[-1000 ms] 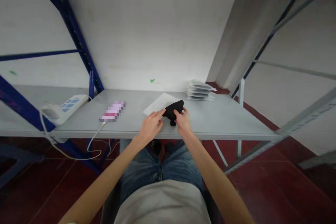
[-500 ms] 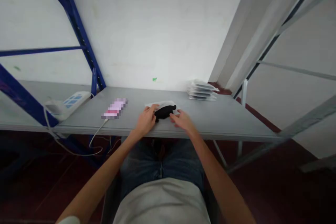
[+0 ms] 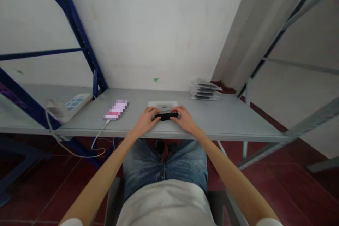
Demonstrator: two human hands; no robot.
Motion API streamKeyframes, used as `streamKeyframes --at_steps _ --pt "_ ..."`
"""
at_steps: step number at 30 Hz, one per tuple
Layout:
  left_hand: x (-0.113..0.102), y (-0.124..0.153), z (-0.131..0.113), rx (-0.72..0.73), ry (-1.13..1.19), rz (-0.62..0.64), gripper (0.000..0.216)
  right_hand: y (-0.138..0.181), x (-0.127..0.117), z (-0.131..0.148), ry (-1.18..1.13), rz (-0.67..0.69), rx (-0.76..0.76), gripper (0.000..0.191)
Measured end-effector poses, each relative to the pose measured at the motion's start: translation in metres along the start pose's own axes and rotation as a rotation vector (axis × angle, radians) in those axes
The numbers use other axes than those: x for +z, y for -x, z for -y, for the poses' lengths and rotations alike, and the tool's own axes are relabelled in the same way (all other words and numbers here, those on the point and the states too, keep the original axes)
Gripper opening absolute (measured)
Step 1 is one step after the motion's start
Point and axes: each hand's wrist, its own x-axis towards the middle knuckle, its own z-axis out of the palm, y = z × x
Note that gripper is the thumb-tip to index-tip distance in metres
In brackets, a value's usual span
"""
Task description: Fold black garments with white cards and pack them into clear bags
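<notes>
A black, soft-looking folded item, perhaps cloth, lies level near the front edge of the table, its exact kind unclear. My left hand pinches its left end between thumb and fingers. At the right end, my right hand grips it in the same way. Just behind it a flat white packet rests on the tabletop, with a small grey mark on its face. Fingers of both hands reach over the packet's near edge, so that part is hidden.
A stack of clear packets with dark contents stands at the back right of the grey table. To the left lie a blurred-out phone on a white cable and a power strip. Blue rack posts rise at the left.
The black item was bunched and tilted; now it is a straight, level strip held at both ends. My right hand has closed on it, and more of the white packet shows.
</notes>
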Motion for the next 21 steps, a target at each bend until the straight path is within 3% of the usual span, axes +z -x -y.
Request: streamKeyframes --at_steps 7,12,17,21 --pt "0.005 -0.004 0.007 -0.024 0.006 -0.068 0.014 0.001 -0.002 0.015 0.141 0.036 -0.012 0.026" --pt "0.002 -0.008 0.010 -0.026 0.021 -0.028 0.019 -0.003 0.000 0.015 0.237 0.046 -0.014 0.018" --pt "0.008 -0.024 0.010 -0.037 -0.021 -0.008 0.003 -0.011 0.006 0.007 0.306 0.048 0.094 0.010" --pt "0.016 -0.034 0.013 -0.030 -0.075 0.002 0.009 -0.012 0.005 0.003 0.359 0.055 0.064 0.007"
